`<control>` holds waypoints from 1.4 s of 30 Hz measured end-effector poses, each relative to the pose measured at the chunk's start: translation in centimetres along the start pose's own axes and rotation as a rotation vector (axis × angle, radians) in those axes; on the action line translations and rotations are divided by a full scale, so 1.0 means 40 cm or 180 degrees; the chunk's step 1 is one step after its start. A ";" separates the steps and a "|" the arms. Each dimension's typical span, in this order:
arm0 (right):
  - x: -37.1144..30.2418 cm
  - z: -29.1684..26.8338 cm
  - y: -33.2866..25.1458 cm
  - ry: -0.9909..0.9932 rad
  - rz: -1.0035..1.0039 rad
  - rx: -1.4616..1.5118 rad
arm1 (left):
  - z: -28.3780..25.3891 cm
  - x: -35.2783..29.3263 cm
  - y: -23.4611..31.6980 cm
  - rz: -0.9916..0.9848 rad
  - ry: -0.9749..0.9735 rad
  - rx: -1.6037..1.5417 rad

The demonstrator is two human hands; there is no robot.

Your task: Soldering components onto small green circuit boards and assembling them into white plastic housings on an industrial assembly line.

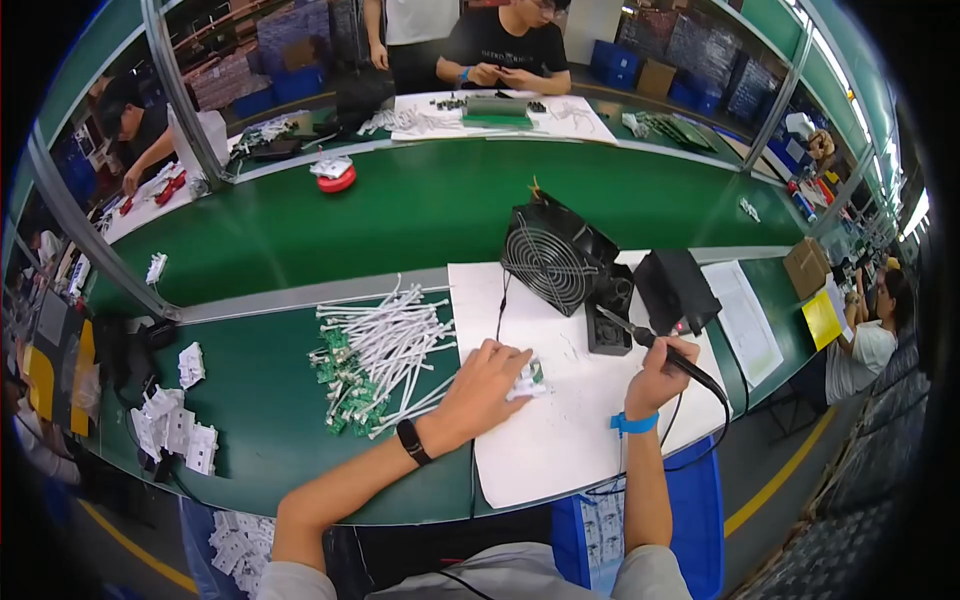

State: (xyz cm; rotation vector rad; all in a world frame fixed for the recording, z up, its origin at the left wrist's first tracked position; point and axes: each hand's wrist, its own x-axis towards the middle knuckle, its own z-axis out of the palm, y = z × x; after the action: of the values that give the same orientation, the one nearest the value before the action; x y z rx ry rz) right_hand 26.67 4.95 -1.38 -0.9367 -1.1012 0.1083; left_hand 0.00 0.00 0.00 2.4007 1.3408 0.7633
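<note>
Pale grey cloth of my shirt (490, 572) is nearest, at six o'clock. On the white mat (560, 440), in front of me, lies a small white piece (530, 384) with a green patch; my left hand (487, 388) spans it, thumb and fingers at opposite edges. It looks light and stiff, perhaps slick like plastic, and I judge the green patch fragile, so its outer edges are where I'd take hold. At three o'clock from there, my right hand (658, 372) is closed around the handle of one soldering iron (684, 348), its tip pointing toward ten o'clock; it seems light but tugged by its cord, and only the handle suits fingers, since the metal may be hot. I count one black fan (548, 262) at one o'clock from my left hand and, at ten, one pile of white cables (395, 330), too tangled to number, with green boards (357, 400), likewise uncountable. Around nine sit one lone white housing (191, 365) and a heap of housings (178, 430), at least four, overlapping.
</note>
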 end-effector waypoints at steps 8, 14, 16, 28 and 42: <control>-0.040 0.017 -0.031 -0.0437 0.0915 0.0256 | -0.001 0.012 -0.032 0.0364 0.0249 -0.0088; -0.051 0.024 -0.046 -0.0827 0.1012 0.0451 | 0.000 0.008 -0.033 0.0537 0.0233 0.0233; -0.053 0.023 -0.052 -0.0946 0.1003 0.0408 | -0.005 0.010 -0.029 0.0527 0.0200 0.0283; -0.067 0.025 -0.048 -0.1350 0.1133 0.0710 | -0.003 0.016 -0.035 0.0477 0.0238 0.0207; -0.043 0.006 -0.045 -0.0879 0.0514 0.0444 | -0.004 0.021 -0.035 0.0428 0.0201 0.0119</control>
State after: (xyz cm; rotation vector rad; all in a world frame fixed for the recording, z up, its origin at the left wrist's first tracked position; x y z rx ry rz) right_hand 24.99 3.08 -1.34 -0.9014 -1.2524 0.4525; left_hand -0.72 1.44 -0.30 2.5368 1.2366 0.8631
